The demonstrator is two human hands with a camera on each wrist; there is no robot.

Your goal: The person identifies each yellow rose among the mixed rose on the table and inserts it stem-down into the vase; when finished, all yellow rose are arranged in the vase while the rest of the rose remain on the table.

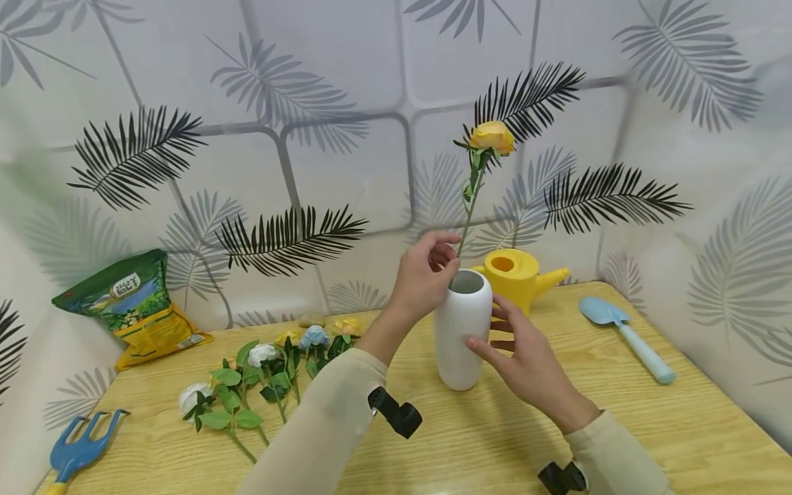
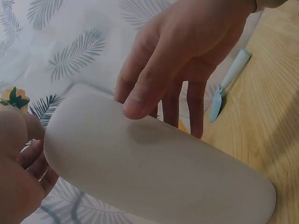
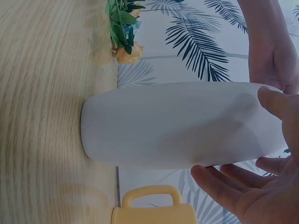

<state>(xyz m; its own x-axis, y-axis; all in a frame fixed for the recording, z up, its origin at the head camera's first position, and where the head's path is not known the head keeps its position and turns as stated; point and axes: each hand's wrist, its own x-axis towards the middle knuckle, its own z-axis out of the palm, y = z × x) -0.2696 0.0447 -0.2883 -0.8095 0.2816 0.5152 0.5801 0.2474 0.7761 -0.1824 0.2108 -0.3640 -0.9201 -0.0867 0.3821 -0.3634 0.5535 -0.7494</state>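
A tall white vase [image 1: 460,337] stands upright on the wooden table. My left hand [image 1: 427,275] is at its mouth, thumb and fingers pinching the green stem of a yellow rose [image 1: 491,137]. The bloom rises high above the vase, and the stem's lower end is hidden by the hand and rim. With my right hand [image 1: 526,357] I hold the vase from the right, thumb on the near side and fingers round the far side. In the right wrist view, the vase [image 3: 177,126] shows its base on the table, with the right fingertips [image 3: 205,175] along its side.
Behind the vase stands a yellow watering can [image 1: 516,275]. A light blue trowel [image 1: 628,337] lies at right. Several artificial flowers [image 1: 262,356] lie left of the vase. Farther left are a green and yellow bag [image 1: 139,302] and a blue hand fork [image 1: 80,450]. Patterned cloth [image 1: 346,172] hangs behind.
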